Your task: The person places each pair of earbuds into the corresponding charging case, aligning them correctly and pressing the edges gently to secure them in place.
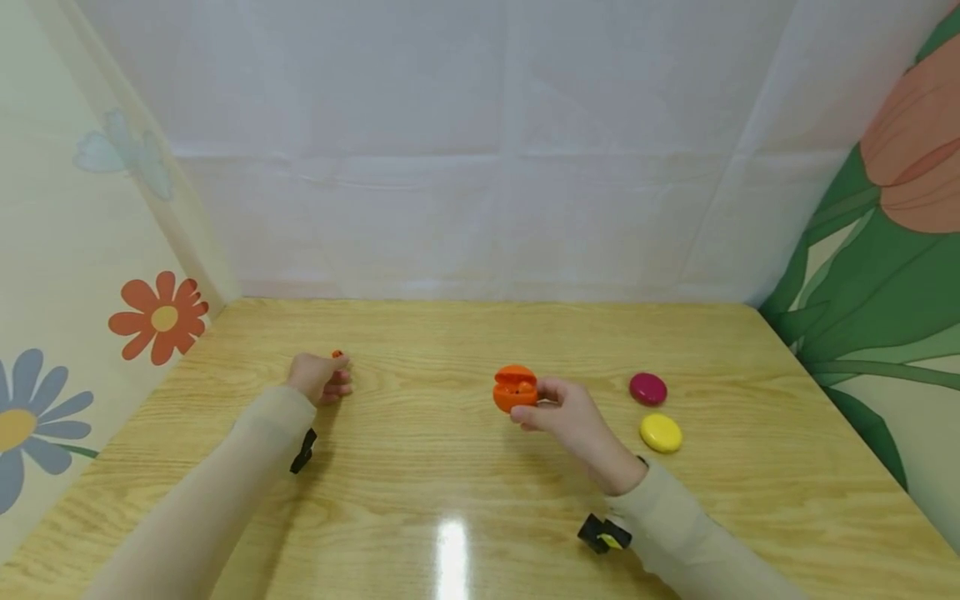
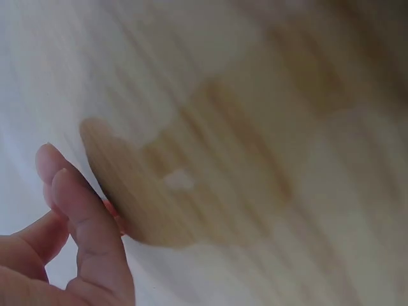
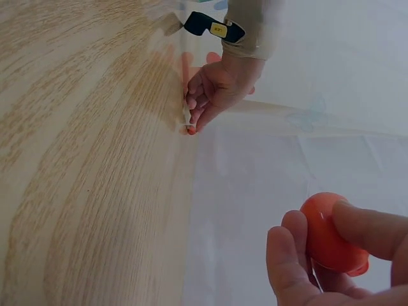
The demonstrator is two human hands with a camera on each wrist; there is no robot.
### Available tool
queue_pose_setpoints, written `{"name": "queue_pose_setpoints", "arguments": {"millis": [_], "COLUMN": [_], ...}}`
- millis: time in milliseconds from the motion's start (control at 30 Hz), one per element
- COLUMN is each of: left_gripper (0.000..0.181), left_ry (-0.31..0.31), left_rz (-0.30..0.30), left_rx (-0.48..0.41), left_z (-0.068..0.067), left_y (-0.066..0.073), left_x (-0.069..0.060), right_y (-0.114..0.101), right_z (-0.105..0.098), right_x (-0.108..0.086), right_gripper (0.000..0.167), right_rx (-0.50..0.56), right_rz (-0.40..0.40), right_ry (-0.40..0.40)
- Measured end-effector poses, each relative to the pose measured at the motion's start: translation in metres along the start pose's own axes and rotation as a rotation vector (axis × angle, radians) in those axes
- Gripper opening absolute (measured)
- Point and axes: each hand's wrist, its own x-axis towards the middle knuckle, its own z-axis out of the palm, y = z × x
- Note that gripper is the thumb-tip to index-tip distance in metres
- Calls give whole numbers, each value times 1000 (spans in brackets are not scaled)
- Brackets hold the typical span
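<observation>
Above the table, my right hand [image 1: 573, 421] grips an orange earbud case [image 1: 510, 402] between thumb and fingers. Its lid stands up, and an earbud seems to sit inside. The right wrist view shows the rounded outside of this case [image 3: 328, 239] near the fingertips. Far to the left, my left hand [image 1: 318, 379] is low over the tabletop and pinches a small orange piece [image 1: 337, 353], which looks like an earbud. In the left wrist view the fingers [image 2: 95, 236] hide most of that piece.
To the right of my right hand, a magenta round case [image 1: 648, 389] and a yellow round case [image 1: 661, 433] lie closed on the wooden table [image 1: 420, 475]. A white curtain [image 1: 480, 208] hangs along the back edge. Flower-printed cloths flank both sides.
</observation>
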Motion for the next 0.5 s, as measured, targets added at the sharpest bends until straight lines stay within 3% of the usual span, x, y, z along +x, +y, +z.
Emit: {"name": "queue_pose_setpoints", "arguments": {"millis": [500], "left_gripper": [12], "left_ry": [-19], "left_rz": [9], "left_rx": [14], "left_z": [-1], "left_y": [5], "left_x": [10], "right_y": [-1], "right_z": [-1], "right_x": [2], "right_gripper": [31], "right_rx": [-16], "right_rz": [7], "right_ry": [18]}}
